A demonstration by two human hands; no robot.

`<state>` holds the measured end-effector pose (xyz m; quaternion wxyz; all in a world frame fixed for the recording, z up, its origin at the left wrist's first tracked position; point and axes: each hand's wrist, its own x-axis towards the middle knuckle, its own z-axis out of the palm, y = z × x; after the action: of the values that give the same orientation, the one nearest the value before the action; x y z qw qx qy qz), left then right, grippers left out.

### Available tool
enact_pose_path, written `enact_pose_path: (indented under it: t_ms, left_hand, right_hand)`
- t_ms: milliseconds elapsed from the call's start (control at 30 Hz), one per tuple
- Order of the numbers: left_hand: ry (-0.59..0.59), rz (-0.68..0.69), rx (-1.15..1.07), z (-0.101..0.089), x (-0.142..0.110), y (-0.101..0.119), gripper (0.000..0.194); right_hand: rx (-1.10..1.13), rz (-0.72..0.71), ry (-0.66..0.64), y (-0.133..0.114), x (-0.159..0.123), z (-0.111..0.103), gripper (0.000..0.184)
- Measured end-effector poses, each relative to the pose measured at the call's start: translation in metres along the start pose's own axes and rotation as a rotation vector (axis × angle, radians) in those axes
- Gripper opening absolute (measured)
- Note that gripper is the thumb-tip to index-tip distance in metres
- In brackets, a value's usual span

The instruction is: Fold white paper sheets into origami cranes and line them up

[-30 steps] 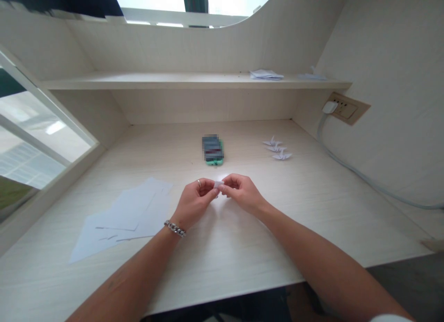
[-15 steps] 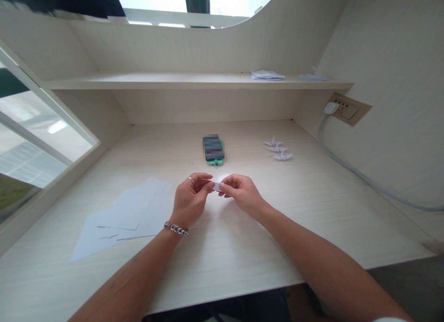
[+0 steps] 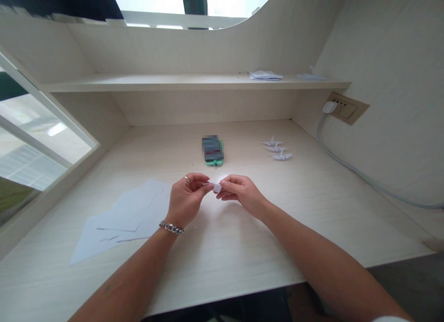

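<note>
Between my two hands, above the middle of the desk, is a small folded piece of white paper [image 3: 216, 188]. My left hand [image 3: 188, 195], with a ring and a chain bracelet, pinches its left end between thumb and fingers. The thumb and fingertips of my right hand [image 3: 239, 191] close on its right edge. My fingers hide part of the paper, so its exact shape cannot be made out. Three white paper cranes [image 3: 281, 156] stand in a row on the desk, beyond my right hand.
A dark, blurred device with a green edge [image 3: 214, 163] lies behind my hands. White paper sheets [image 3: 118, 215] are spread at the left. Folded papers [image 3: 265, 75] rest on the shelf [image 3: 194, 86]. A grey cable [image 3: 367, 179] runs from the wall socket [image 3: 350, 110] along the right side.
My left hand has shifted slightly left, and more of the folded paper shows between my hands. The fingers of my right hand have loosened a little at its edge.
</note>
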<state>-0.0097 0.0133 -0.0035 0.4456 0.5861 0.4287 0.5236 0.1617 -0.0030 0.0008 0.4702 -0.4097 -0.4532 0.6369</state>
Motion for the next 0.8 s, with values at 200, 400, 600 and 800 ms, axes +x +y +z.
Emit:
enact_pose_path:
  t_ms: [200, 400, 600, 800]
  left_hand:
    - [0.043, -0.010, -0.046, 0.004, -0.002, 0.000, 0.042]
    - [-0.026, 0.027, -0.070, 0.009, -0.003, 0.000, 0.023]
    - [-0.038, 0.049, -0.152, 0.011, -0.004, 0.000, 0.021]
    - [-0.028, 0.019, -0.155, 0.011, -0.005, 0.003, 0.022]
  right_hand:
    - [-0.031, -0.053, 0.032, 0.000, 0.000, -0.001, 0.028]
    - [-0.177, -0.344, 0.126, 0.006, 0.002, -0.001, 0.019]
    - [-0.216, -0.472, 0.146, 0.008, -0.001, 0.001, 0.009]
    - [-0.234, -0.450, 0.165, 0.009, 0.000, 0.002, 0.014]
